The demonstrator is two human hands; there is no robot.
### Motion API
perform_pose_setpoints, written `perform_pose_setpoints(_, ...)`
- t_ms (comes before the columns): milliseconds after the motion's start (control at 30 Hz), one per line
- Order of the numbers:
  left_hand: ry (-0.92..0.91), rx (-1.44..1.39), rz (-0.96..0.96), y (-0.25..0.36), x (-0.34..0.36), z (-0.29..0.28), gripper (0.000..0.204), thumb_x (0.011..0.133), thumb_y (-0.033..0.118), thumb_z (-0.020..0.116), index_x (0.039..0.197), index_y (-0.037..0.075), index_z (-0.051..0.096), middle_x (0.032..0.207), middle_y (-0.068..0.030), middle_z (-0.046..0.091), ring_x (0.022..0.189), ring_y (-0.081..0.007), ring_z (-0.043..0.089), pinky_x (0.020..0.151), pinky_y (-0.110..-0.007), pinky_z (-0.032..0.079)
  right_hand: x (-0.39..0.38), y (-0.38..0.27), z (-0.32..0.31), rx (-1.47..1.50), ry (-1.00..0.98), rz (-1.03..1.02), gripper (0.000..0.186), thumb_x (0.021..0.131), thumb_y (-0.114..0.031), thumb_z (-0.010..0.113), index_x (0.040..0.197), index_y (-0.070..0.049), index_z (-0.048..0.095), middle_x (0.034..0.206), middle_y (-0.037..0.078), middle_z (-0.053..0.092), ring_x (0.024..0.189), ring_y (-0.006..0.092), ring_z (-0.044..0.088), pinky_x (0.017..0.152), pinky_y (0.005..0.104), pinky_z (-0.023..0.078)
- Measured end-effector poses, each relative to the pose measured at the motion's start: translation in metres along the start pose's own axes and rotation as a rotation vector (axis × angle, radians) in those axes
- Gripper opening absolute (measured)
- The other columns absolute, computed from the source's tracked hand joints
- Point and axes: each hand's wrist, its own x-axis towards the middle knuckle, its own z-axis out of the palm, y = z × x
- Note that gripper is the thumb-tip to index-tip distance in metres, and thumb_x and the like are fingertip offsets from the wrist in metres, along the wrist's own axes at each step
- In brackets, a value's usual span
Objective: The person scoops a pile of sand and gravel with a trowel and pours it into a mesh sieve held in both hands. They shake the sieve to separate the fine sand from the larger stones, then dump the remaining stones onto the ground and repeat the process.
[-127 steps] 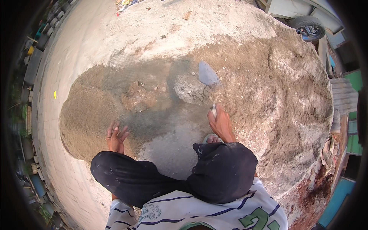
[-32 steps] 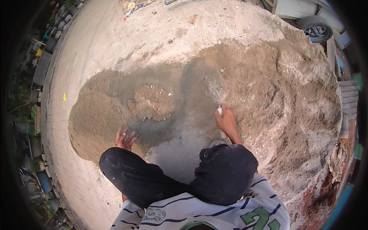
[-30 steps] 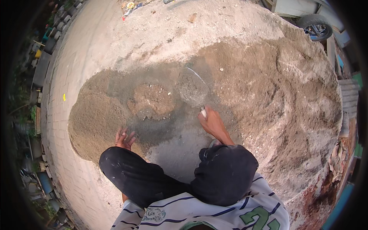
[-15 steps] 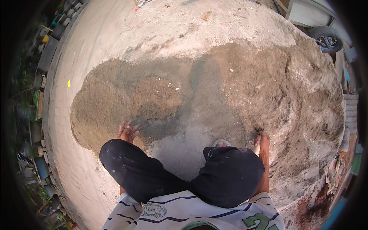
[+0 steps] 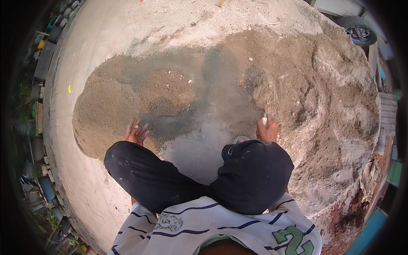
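Note:
I squat before brown sand spread over a wire mesh (image 5: pixel 168 122) on the ground. My left hand (image 5: pixel 137 132) is in front of my left knee, fingers spread, nothing in it, near the mesh's closest edge. A reddish-brown mound of coarse sand (image 5: pixel 166 91) lies on the mesh. In front of my right knee, my right hand (image 5: pixel 267 130) is closed around a pale, handle-like piece (image 5: pixel 264 120). Its far end is lost in the sand and blur, so its kind is unclear. A larger sand heap (image 5: pixel 297 85) rises to the right of that hand.
My sandalled foot (image 5: pixel 241 139) shows past my right knee. A paved strip (image 5: pixel 59 110) runs along the left, bordered by pots and clutter (image 5: pixel 46 187). At the upper right is a wheel (image 5: pixel 360 32); corrugated sheet (image 5: pixel 387 111) stands along the right edge.
My right hand has moved left and forward from beside my right knee, carrying the pale piece. My left hand keeps its place by the mesh. The whole view has shifted slightly.

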Motion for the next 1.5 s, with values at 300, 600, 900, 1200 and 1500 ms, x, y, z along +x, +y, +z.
perform_pose_setpoints(300,-0.028,0.132,-0.015,0.001,-0.005,-0.019,0.068,0.091,0.021,0.063,0.150,0.019,0.029,0.154,-0.0074,0.033,0.133,-0.0333,0.044,0.103,-0.040,0.042,-0.009,-0.028,0.061,0.317,-0.469,-0.051,0.021,0.087,-0.019,0.055,0.095,-0.001,0.049,0.067,0.012,0.057,0.052,0.0223,0.057,0.048,0.0378,0.046)
perform_pose_setpoints(600,-0.037,0.122,-0.021,0.003,0.000,-0.002,0.066,0.093,0.021,0.060,0.151,0.018,0.027,0.155,-0.0087,0.031,0.133,-0.0333,0.044,0.103,-0.039,0.041,0.102,0.055,-0.076,0.497,0.043,0.226,0.014,0.087,-0.016,0.055,0.087,-0.004,0.050,0.063,0.003,0.050,0.042,0.0120,0.047,0.036,0.0289,0.042)
perform_pose_setpoints(900,-0.038,0.133,-0.030,0.004,-0.002,-0.008,0.071,0.091,0.019,0.061,0.152,0.019,0.024,0.156,-0.0085,0.029,0.134,-0.0347,0.043,0.103,-0.042,0.040,0.070,0.023,-0.021,-0.010,0.047,-0.105,0.027,0.086,-0.022,0.057,0.090,0.003,0.051,0.063,0.012,0.056,0.050,0.0212,0.057,0.050,0.0389,0.048)
perform_pose_setpoints(1200,-0.086,0.145,-0.040,0.003,0.002,-0.008,0.076,0.089,0.026,0.067,0.152,0.022,0.023,0.154,-0.0080,0.031,0.135,-0.0347,0.041,0.108,-0.043,0.036,0.007,-0.053,0.080,-0.069,-0.206,-0.500,0.031,0.089,-0.024,0.056,0.100,0.004,0.049,0.070,0.022,0.056,0.061,0.0358,0.057,0.060,0.0455,0.045)
perform_pose_setpoints(1500,0.000,0.183,-0.044,0.003,0.000,-0.024,0.078,0.088,0.027,0.068,0.152,0.021,0.023,0.154,-0.0062,0.031,0.134,-0.0326,0.043,0.101,-0.041,0.044,0.019,0.123,-0.149,0.664,0.063,0.304,0.015,0.086,-0.016,0.054,0.088,-0.001,0.054,0.062,0.004,0.050,0.041,0.0132,0.046,0.037,0.0289,0.041)
